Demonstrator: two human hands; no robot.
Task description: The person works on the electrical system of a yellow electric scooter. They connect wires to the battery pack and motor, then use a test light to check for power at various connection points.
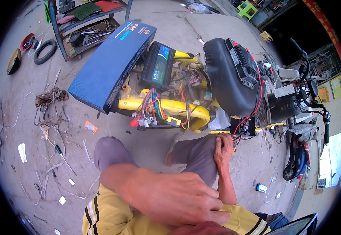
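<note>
My left hand (182,196) is raised close to the camera across the lower middle, its fingers curled and their tips hidden. My right hand (222,150) rests on my right knee (190,152), fingers loosely bent, below red and black leads (243,121). Before me is a yellow vehicle frame (135,105) with a black controller (156,64) and bundled coloured wires (152,105). A long blue box (105,68) lies over its left part. A black seat (227,90) carries a finned charger-like unit (241,60) on the right.
A metal tool cart (68,49) stands behind at left, near a loose tyre (45,52). Cords and a screwdriver (62,156) lie on the left floor (29,117). Handlebars (309,94), a small scooter (296,160) and a green stool (248,8) are at the right and back.
</note>
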